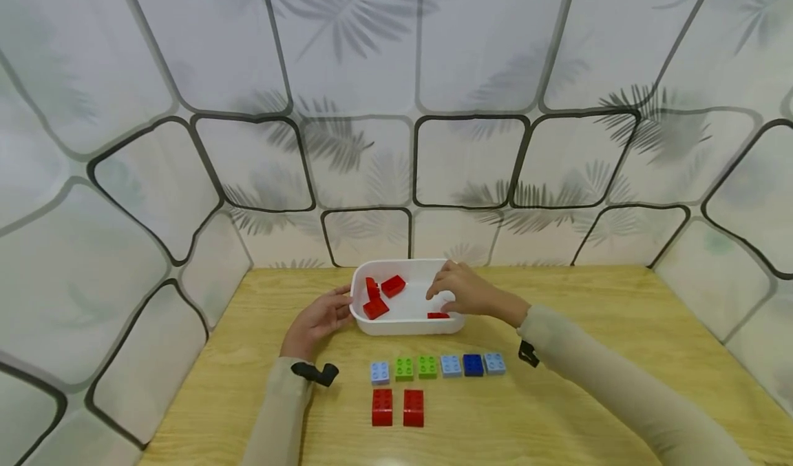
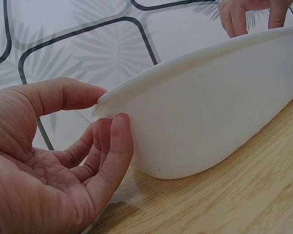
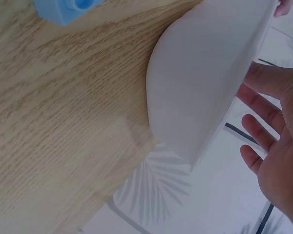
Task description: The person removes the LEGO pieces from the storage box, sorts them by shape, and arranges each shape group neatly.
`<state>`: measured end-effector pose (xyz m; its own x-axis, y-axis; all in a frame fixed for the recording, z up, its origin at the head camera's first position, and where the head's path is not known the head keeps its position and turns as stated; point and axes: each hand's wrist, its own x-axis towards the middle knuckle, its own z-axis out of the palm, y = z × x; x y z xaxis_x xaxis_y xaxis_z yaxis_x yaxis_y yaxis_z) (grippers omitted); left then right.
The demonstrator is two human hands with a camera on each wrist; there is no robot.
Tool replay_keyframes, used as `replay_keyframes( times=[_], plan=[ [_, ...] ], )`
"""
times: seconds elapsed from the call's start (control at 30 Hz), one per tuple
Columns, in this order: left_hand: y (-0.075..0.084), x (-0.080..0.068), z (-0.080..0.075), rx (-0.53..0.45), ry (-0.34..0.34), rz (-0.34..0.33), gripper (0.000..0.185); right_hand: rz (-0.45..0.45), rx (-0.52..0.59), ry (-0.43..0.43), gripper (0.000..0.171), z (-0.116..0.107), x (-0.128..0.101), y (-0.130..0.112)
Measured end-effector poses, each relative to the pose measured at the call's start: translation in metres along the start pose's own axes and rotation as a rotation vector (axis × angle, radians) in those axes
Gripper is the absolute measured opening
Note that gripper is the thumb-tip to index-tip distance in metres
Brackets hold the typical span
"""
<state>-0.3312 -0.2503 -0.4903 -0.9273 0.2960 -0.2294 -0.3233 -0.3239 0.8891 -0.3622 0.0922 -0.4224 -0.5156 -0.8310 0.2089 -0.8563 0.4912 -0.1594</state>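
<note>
Left hand point(image 1: 319, 323) pinches the rim of a white plastic tub point(image 1: 396, 327) on a wood-grain table point(image 1: 545, 411); the right hand point(image 1: 469, 291), thumb and fingers apart, dips inside near 1 red toy brick point(image 1: 437, 316). In front sit 6 blue and green bricks point(image 1: 427, 367) and 2 red bricks point(image 1: 382, 408).

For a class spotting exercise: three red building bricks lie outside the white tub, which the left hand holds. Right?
Not three: the head view shows two red building bricks outside the white tub. The left hand does hold it.
</note>
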Motion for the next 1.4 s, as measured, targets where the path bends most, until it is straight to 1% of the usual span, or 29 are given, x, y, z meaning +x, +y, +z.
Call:
replay_keyframes(
  times=[0.13, 0.2, 0.33, 0.4, 0.53, 0.7, 0.83, 0.93, 1.07, 1.2, 1.3, 1.4],
  plan=[
    [-0.002, 0.003, 0.0, -0.017, -0.007, 0.002, 0.052, 0.007, -0.013, -0.041, 0.028, 0.002, 0.002, 0.001],
    [-0.001, 0.001, 0.001, -0.016, -0.016, 0.005, 0.054, 0.004, -0.029, -0.052, 0.028, 0.004, 0.003, 0.001],
    [-0.001, 0.001, -0.001, -0.008, -0.02, 0.006, 0.052, -0.023, -0.066, -0.076, 0.028, 0.008, 0.005, 0.001],
    [-0.002, 0.003, -0.003, -0.006, -0.01, 0.012, 0.048, -0.032, -0.08, -0.084, 0.029, 0.01, 0.006, 0.002],
    [-0.001, 0.004, -0.003, -0.008, -0.015, 0.016, 0.045, -0.039, -0.091, -0.095, 0.03, 0.011, 0.007, 0.003],
    [-0.003, 0.003, -0.003, -0.02, -0.016, -0.004, 0.048, -0.043, -0.085, -0.129, 0.031, 0.013, 0.009, 0.005],
    [-0.004, 0.002, -0.002, -0.02, -0.007, 0.009, 0.048, -0.032, -0.109, -0.121, 0.027, 0.017, 0.011, 0.007],
    [-0.004, 0.0, -0.002, -0.022, -0.009, 0.008, 0.048, -0.019, -0.1, -0.133, 0.026, 0.018, 0.013, 0.008],
    [-0.001, -0.001, -0.002, -0.014, -0.019, -0.001, 0.049, -0.011, -0.055, -0.171, 0.03, 0.016, 0.014, 0.008],
    [-0.001, -0.001, -0.002, -0.004, -0.02, 0.018, 0.049, -0.003, -0.019, -0.19, 0.034, 0.016, 0.016, 0.008],
    [-0.001, 0.0, -0.003, 0.002, -0.025, 0.015, 0.051, 0.0, -0.014, -0.2, 0.03, 0.016, 0.018, 0.007],
    [-0.002, 0.001, -0.002, -0.009, -0.015, -0.001, 0.053, 0.019, -0.042, -0.193, 0.026, 0.017, 0.021, 0.006]
  ],
)
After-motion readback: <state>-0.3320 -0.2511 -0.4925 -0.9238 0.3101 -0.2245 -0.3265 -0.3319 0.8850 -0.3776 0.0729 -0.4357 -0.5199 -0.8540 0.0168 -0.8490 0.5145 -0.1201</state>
